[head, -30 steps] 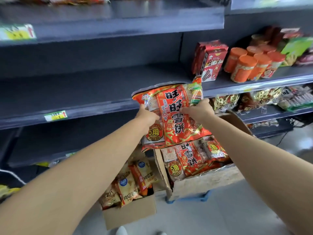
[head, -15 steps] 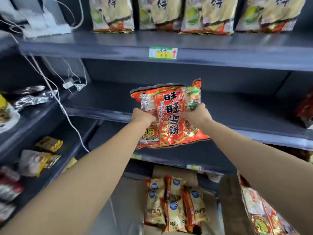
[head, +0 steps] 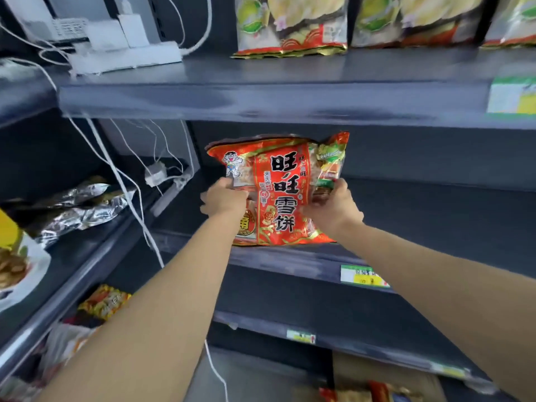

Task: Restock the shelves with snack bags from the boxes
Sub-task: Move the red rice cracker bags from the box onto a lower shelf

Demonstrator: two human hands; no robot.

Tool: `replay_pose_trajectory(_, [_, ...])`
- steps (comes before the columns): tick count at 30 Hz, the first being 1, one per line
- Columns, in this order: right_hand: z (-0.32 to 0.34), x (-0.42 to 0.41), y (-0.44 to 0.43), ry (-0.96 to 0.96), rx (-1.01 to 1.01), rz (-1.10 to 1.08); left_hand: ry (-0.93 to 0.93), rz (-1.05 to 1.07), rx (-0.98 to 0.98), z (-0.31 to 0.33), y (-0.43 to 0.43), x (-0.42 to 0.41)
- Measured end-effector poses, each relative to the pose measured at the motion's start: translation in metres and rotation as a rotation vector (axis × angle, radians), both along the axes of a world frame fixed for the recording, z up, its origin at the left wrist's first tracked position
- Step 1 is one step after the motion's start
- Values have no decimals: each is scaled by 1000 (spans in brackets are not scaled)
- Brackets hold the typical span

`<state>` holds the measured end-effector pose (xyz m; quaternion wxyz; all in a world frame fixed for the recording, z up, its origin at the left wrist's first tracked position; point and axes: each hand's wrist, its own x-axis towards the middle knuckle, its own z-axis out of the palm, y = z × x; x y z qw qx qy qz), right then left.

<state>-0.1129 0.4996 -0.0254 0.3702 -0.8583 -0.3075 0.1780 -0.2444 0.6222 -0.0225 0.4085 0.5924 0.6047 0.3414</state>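
A large red snack bag (head: 278, 195) with black characters stands upright at the front of the dark grey middle shelf (head: 420, 221). My left hand (head: 223, 198) grips its left side and my right hand (head: 333, 210) grips its right side. The bag's bottom edge sits at the shelf's front lip. A cardboard box (head: 385, 381) with snack packets shows at the bottom right, mostly cut off by the frame edge.
Yellow-green snack bags (head: 293, 24) line the shelf above. White cables (head: 121, 181) and a power strip (head: 124, 56) hang at the left. Silver foil bags (head: 78, 204) and other packets lie on the left-hand shelving. Price labels (head: 362, 275) mark the shelf edges.
Both hands carried the red bag up and forward from above the boxes to the middle shelf. My view swung left and closer; the boxes dropped to the frame's bottom edge.
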Motion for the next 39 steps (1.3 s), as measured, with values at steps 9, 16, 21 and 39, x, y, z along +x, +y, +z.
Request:
replay_pose_trajectory(9, [-40, 3, 96, -26, 249, -65, -226, -61, 35, -33, 101, 9])
replay_pose_trajectory(16, [-42, 4, 147, -19, 352, -54, -296, -31, 50, -23, 149, 21])
replay_pose_trajectory(21, [-47, 11, 165, 17, 348, -19, -259, -119, 35, -27, 164, 30])
replay_pose_trajectory(39, [-52, 16, 169, -32, 342, -3, -351, -342, -100, -33, 171, 29])
